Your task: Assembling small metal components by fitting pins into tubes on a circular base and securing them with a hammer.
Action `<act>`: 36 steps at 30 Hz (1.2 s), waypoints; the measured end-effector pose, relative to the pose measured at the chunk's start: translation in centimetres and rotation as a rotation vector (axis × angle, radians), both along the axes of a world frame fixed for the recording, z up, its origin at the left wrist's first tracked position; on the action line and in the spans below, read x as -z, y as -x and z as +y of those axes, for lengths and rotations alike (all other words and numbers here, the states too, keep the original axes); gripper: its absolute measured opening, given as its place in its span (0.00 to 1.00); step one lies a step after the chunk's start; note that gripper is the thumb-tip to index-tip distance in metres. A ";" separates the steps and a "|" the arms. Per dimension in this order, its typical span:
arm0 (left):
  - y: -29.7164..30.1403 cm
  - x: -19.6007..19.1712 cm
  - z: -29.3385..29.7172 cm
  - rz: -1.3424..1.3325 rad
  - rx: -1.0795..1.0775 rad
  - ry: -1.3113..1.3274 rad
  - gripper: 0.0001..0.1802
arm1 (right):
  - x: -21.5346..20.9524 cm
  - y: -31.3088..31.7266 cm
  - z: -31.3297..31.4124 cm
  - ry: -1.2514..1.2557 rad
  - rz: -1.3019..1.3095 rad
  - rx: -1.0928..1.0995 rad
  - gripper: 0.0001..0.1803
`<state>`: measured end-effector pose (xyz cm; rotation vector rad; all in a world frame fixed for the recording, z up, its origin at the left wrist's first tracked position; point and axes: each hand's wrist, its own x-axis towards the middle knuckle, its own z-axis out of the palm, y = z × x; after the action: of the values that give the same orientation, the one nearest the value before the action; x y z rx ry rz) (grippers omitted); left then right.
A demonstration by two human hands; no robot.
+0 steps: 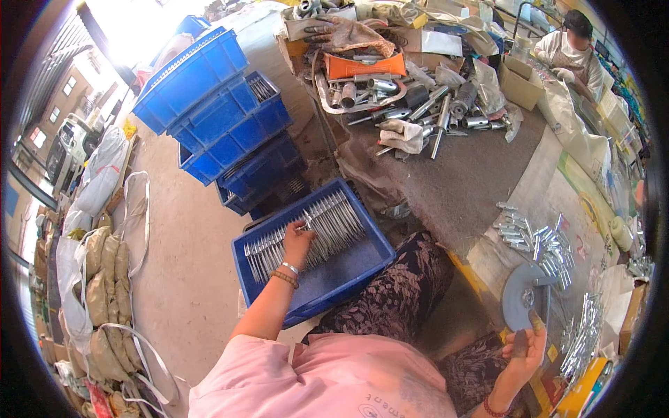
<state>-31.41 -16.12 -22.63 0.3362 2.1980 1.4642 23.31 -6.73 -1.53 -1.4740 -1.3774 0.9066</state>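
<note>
A blue plastic tray (306,306) sits tilted beside my legs, holding a row of slim silver metal rods (339,226) laid side by side. My left hand (298,244) reaches into it, its fingers closed at the upper ends of the rods; the exact grip is partly hidden. On the right, my right hand (527,348) is raised palm-up with its fingers apart and nothing visible in it. Dark coverings or stains show on its fingertips. Just beyond it stands a round grey disc-shaped fixture (517,296), with loose silver metal sleeves (550,251) behind and thin rods (584,338) to its right.
Blue crates (216,104) are stacked beyond the tray. A heap of metal sockets and tubes (418,97), with work gloves (403,136) and an orange box (366,66), covers the far bench. Another person (575,56) works at far right. Tan sacks (108,279) lie at left.
</note>
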 end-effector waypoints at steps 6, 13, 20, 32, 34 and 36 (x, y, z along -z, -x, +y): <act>4.6 2.2 0.9 0.133 -0.054 0.093 0.26 | 1.0 -1.1 0.0 -0.045 -0.006 0.009 0.22; 4.7 0.8 1.0 0.359 0.060 0.232 0.25 | 0.3 -0.5 -0.4 -0.021 0.017 0.001 0.22; 1.7 -4.4 4.6 0.616 -0.005 -0.141 0.14 | -0.3 -0.4 -0.6 0.000 0.059 0.003 0.18; -25.9 -25.7 18.7 0.709 1.108 -0.557 0.11 | -1.1 -0.4 -1.1 -0.106 0.140 -0.228 0.13; -28.1 -25.9 20.3 0.764 1.173 -0.539 0.11 | -1.9 -0.8 -1.8 -0.108 0.142 -0.226 0.13; -30.0 -25.0 22.1 1.074 1.139 -0.486 0.10 | -2.9 -1.1 -2.4 -0.095 0.102 -0.262 0.12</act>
<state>-1.41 5.95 2.38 2.4727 1.4953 1.1125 24.42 -9.12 1.37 -1.1776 -1.5392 1.0495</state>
